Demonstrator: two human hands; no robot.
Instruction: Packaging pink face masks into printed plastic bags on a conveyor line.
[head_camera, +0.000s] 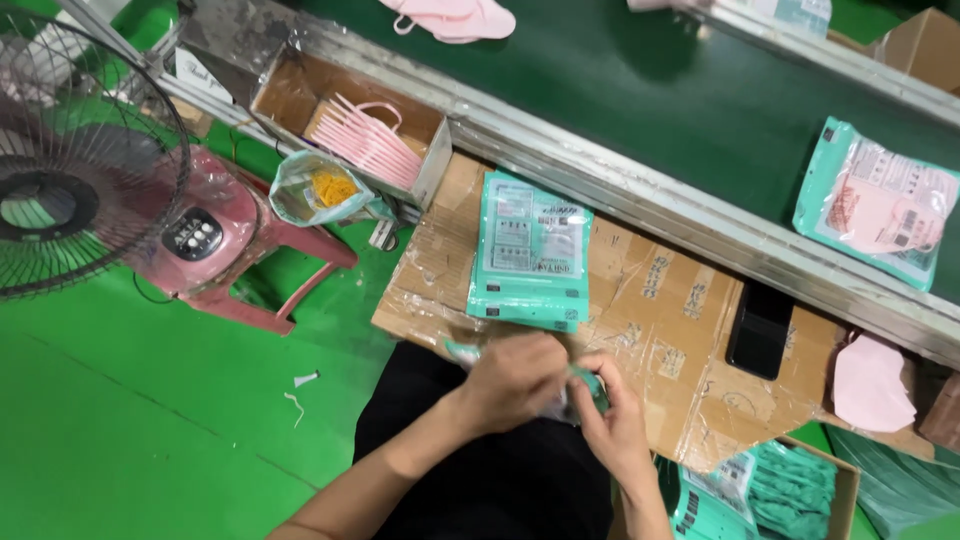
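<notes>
Teal-and-clear plastic pouch (575, 392) sits pinched between both hands at the near edge of the cardboard-covered bench (660, 330), above the lap. Left hand (515, 378) closes over its top; right hand (612, 415) grips its lower edge — contents blurred, possibly a folded mask. Judged light, limp and slippery; best held by the edges. A stack of matching pouches (530, 250) lies just beyond.

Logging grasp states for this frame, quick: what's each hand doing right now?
Left hand: closed on the teal pouch, gripping its left end.
Right hand: closed on the same pouch, pinching its right end.
</notes>
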